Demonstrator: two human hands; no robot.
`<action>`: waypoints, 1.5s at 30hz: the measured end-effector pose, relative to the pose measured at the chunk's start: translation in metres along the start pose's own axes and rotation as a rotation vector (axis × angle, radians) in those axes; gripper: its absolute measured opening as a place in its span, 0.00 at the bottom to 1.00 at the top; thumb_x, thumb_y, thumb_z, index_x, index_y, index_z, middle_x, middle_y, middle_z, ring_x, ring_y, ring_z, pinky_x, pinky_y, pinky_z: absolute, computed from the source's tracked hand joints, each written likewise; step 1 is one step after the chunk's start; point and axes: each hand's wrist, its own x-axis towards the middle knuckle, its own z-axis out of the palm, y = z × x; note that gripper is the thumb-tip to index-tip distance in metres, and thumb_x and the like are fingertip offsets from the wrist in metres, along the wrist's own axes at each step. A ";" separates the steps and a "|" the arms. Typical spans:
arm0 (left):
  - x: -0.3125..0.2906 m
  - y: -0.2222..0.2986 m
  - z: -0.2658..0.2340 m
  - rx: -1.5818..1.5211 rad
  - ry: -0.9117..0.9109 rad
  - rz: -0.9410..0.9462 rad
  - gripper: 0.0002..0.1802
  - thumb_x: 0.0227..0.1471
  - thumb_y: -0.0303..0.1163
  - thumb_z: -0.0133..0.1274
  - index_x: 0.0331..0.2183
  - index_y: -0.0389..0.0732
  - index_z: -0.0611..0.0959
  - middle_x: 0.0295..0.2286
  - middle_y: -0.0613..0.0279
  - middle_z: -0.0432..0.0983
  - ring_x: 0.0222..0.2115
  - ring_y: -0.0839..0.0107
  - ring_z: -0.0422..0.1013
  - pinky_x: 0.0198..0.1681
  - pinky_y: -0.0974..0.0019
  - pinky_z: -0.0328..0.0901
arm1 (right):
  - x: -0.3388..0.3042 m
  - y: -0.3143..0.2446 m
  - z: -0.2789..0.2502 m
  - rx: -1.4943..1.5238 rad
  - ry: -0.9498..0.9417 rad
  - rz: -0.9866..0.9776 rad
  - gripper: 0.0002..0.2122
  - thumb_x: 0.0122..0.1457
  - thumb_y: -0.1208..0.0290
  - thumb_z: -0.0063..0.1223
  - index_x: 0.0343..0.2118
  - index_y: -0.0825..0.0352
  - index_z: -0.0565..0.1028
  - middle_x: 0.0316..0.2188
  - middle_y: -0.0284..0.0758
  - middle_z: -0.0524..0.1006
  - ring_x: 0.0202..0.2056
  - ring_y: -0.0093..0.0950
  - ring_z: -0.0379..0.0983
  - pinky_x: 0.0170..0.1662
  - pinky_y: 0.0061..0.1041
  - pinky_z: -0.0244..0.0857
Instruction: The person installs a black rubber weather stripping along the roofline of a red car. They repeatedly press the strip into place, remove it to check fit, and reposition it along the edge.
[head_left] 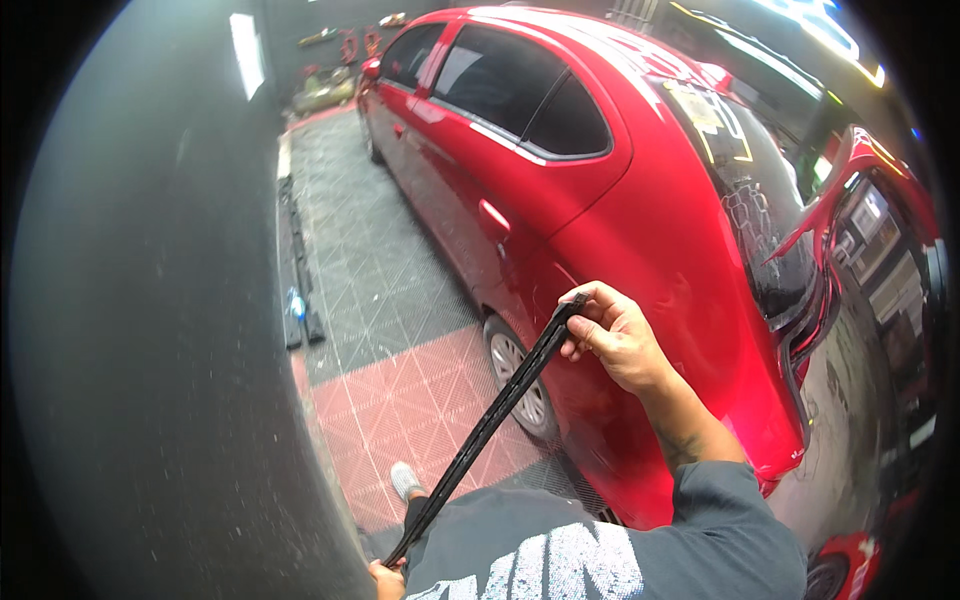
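Note:
A long, narrow black trim strip with ridges along its length slants across in front of my body. Its upper end is pinched between the thumb and fingers of my right hand, beside the rear side of a red car. At the lower edge, my left hand is closed around the strip's lower end; only part of that hand shows. The strip passes in front of the car's rear wheel in this view, and I cannot tell whether it touches the car.
A dark wall rises close on my left. Along its foot lie long black strips with a small blue item on them. Grey and red grid tiles cover the floor. The car's trunk lid stands raised at the right.

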 end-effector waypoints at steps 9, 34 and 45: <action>0.080 0.263 0.218 0.138 -0.124 -0.246 0.24 0.65 0.51 0.45 0.27 0.42 0.77 0.20 0.61 0.75 0.19 0.62 0.72 0.24 0.50 0.72 | 0.098 -0.018 0.037 0.304 0.132 -0.237 0.14 0.73 0.72 0.54 0.59 0.63 0.70 0.48 0.40 0.81 0.44 0.27 0.79 0.51 0.29 0.76; 0.045 0.557 0.903 0.027 -0.625 0.170 0.21 0.62 0.47 0.69 0.32 0.45 0.76 0.23 0.70 0.71 0.21 0.78 0.70 0.25 0.70 0.76 | 0.356 0.006 -0.084 0.192 0.690 -0.517 0.20 0.72 0.80 0.54 0.64 0.69 0.67 0.50 0.52 0.84 0.49 0.36 0.85 0.51 0.30 0.82; 0.111 0.483 0.925 1.400 -0.478 0.163 0.45 0.68 0.58 0.48 0.69 0.32 0.60 0.65 0.40 0.62 0.64 0.41 0.61 0.65 0.33 0.61 | 0.488 -0.044 0.010 -0.133 0.699 -0.380 0.15 0.72 0.82 0.52 0.59 0.68 0.71 0.47 0.47 0.85 0.48 0.33 0.85 0.51 0.30 0.81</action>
